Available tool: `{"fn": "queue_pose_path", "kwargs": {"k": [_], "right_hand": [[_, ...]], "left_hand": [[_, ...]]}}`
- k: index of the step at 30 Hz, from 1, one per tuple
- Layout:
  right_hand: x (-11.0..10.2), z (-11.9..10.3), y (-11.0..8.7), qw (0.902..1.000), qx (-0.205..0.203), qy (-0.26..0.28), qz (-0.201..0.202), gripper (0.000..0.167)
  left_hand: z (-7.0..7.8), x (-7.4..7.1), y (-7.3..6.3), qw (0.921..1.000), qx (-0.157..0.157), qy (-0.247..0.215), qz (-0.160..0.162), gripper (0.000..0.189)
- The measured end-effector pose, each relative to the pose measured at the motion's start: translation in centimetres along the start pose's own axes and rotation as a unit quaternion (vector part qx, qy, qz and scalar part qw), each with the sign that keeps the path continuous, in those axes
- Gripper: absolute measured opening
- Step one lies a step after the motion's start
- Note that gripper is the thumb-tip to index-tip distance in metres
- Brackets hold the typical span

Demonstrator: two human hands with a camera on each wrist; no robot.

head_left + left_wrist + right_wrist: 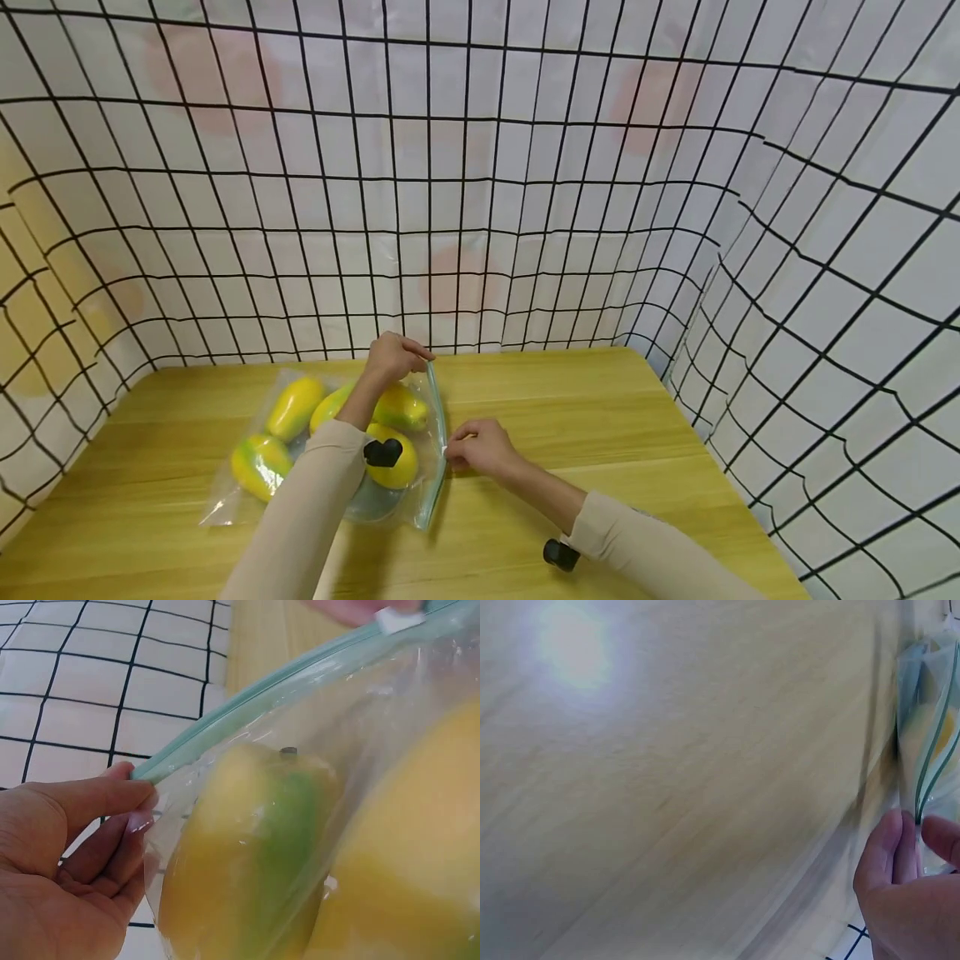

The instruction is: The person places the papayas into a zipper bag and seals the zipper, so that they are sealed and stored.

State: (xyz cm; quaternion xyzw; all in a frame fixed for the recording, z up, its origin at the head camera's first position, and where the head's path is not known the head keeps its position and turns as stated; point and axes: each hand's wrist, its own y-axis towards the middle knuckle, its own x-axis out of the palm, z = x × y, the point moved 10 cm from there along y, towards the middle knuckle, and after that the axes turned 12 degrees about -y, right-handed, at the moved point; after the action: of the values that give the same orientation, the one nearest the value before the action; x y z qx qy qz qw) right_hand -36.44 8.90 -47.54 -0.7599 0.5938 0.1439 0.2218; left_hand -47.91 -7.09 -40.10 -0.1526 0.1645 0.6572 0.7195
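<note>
A clear slider zip bag (225,507) lies on the table, holding several yellow-green mangoes (296,408). Its pale green zipper strip (442,408) faces right. My left hand (393,357) pinches the strip's far end between thumb and fingers; in the left wrist view a mango (247,855) sits just inside that corner. Around the strip's middle, my right hand (483,448) pinches the white slider (401,620). On the near side of those fingers, the right wrist view shows the zipper's two edges (930,750) spread apart. A bluish patch (375,500) inside the bag is unclear.
The wooden table (585,417) extends right of the bag. Behind and at both sides stands a white cloth wall with a black grid (480,208). Black wrist cameras (561,555) sit on both sleeves.
</note>
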Motion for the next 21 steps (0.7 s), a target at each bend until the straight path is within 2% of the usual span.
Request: {"fn": "queue_pose_path", "kwargs": {"k": [6,13,21], "right_hand": [[0.4,0.1,-1.3,0.9988,-0.010,0.014,-0.045,0.013],[0.9,0.6,-2.3,0.9950,-0.013,-0.001,-0.099,0.009],[2.8,1.8,-4.7,0.9801,0.028,0.019,-0.196,0.004]], "left_hand": [[-0.1,-0.7,0.1,1.0000,-0.003,0.005,0.006,0.015],[-0.4,-1.2,0.5,0.9996,-0.005,0.004,0.027,0.017],[-0.2,-2.0,0.4,0.9979,0.004,-0.001,0.065,0.014]]}}
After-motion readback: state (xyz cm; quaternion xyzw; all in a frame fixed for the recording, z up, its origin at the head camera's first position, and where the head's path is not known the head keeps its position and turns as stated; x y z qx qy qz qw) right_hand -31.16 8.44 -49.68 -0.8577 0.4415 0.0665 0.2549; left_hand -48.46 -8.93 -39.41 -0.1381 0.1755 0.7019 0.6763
